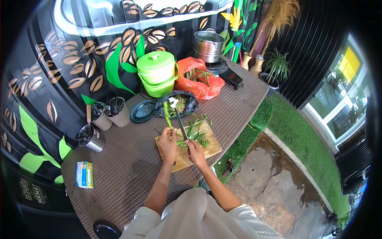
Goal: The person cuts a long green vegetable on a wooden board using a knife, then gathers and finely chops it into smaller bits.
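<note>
My left hand (169,144) is closed round the lower end of a long green chili (167,114), which points up and away from me. The fingers of my right hand (196,153) are wrapped round the handle of a knife (181,126); its blade slants up beside the chili. Both hands are over a wooden cutting board (213,145). Green leaf pieces (195,129) and a small heap of chopped greens (205,143) lie on the board. Just beyond it, a black plastic bag (192,106) stands open with plant scraps inside, behind the tip of the chili.
A dark plate (137,115) lies left of the bag. Behind are a lime-green lidded bucket (156,65), a red plastic bag (211,88) and a steel pot (207,49) on a stove. Cutlery holders (119,114) and a tissue pack (84,174) stand at left.
</note>
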Demonstrator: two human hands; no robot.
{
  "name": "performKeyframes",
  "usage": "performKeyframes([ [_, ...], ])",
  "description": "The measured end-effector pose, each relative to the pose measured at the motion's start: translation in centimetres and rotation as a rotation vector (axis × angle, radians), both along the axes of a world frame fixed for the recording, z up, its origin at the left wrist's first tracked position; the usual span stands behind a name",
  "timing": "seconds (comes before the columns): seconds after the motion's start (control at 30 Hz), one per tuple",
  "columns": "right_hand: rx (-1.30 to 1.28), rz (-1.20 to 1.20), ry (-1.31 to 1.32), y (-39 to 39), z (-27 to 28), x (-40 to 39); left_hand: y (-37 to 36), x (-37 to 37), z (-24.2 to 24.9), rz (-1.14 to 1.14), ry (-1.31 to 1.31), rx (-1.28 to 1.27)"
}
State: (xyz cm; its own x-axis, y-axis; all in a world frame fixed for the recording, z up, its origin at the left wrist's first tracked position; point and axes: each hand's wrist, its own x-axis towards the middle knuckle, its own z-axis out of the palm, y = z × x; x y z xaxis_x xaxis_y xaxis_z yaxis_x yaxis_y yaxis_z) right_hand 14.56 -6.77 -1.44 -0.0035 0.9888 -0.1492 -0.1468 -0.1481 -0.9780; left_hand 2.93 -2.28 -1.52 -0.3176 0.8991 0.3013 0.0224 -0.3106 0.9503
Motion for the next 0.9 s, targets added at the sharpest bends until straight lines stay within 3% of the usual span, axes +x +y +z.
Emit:
performKeyframes([
  [0.2,0.026,-0.028,-0.057,0.2,-0.6,0.3,0.4,-0.4,-0.4,-0.035,-0.143,-0.038],
  [0.4,-0.038,0.036,0.048,0.0,0.2,0.2,0.4,-0.2,-0.2,-0.046,-0.224,-0.035],
  [0.7,0.174,0.033,-0.141,-0.3,-0.1,-0.5,-0.1,-0.3,0.6,-0.008,-0.246,-0.022],
  [0.77,0.075,0.136,0.074,-0.2,0.4,0.0,-0.2,-0.4,0.8,-0.040,-0.273,-0.043],
  [0.9,0.006,0.172,0.225,-0.2,0.5,0.2,-0.4,-0.3,1.4,-0.024,-0.284,-0.053],
])
